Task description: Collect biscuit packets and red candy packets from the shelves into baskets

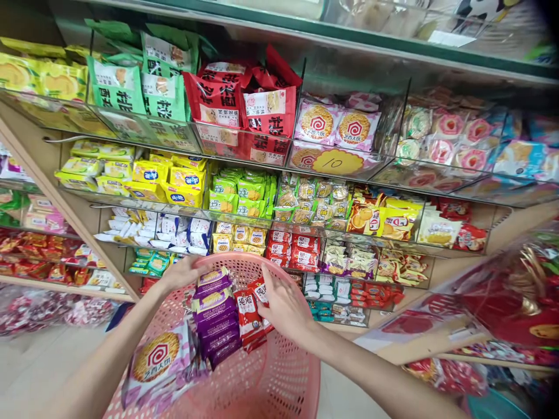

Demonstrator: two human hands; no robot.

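A pink plastic basket with holes in its wall is tilted in front of the shelves. My left hand grips its far rim at the left. Over the basket's right part, my right hand touches small red packets, its index finger stretched up towards the rim; its other fingers are partly hidden. Beside the red packets lies a row of purple soda biscuit packs. Large round-cracker packets in pink and white wrappers rest at the basket's lower left.
Shelves hold green bags, red bags, yellow packs and small red packs. A yellow price label reads 10. Clear plastic and a red package stick out at the right. Pale floor shows lower left.
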